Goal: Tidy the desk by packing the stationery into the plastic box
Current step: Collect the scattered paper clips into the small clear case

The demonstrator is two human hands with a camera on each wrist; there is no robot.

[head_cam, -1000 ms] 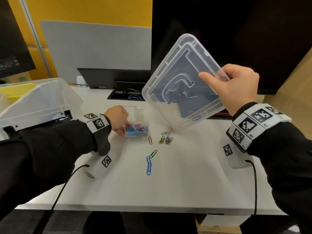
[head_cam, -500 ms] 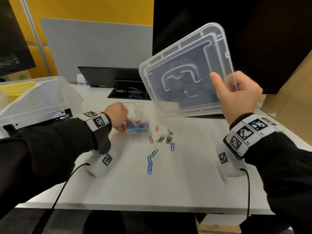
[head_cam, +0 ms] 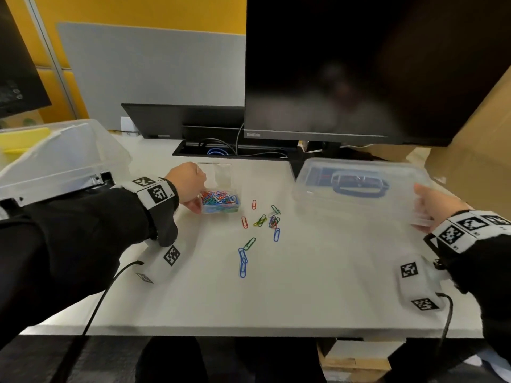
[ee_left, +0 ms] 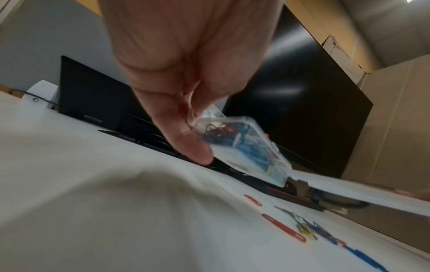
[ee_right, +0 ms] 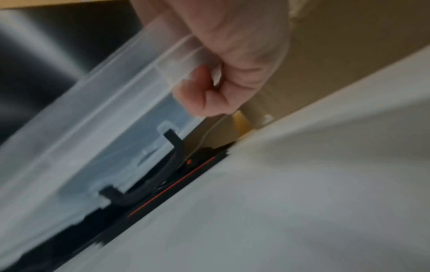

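My left hand (head_cam: 197,200) pinches the left end of a small clear box (head_cam: 220,202) full of coloured paper clips, in the middle of the white desk (head_cam: 304,286). The left wrist view shows thumb and fingers of that hand (ee_left: 195,141) on the small box (ee_left: 244,149), which is tilted off the desk. Several loose paper clips (head_cam: 262,220) lie just right of it, and linked blue ones (head_cam: 242,262) lie nearer me. My right hand (head_cam: 421,214) grips the right edge of a clear plastic lid (head_cam: 356,186) with a blue handle, held low and nearly flat. The right wrist view shows that hand's fingers (ee_right: 197,95) curled under the lid's rim (ee_right: 93,128).
A large clear plastic bin (head_cam: 55,156) stands at the left desk edge. A black monitor (head_cam: 359,64) rises behind the lid, with a cable slot (head_cam: 229,150) at its foot. Cardboard (head_cam: 475,150) stands at the far right.
My right hand has swung the lid down from upright in front of the monitor to low and nearly flat at the right. The left hand has stayed on the small box.
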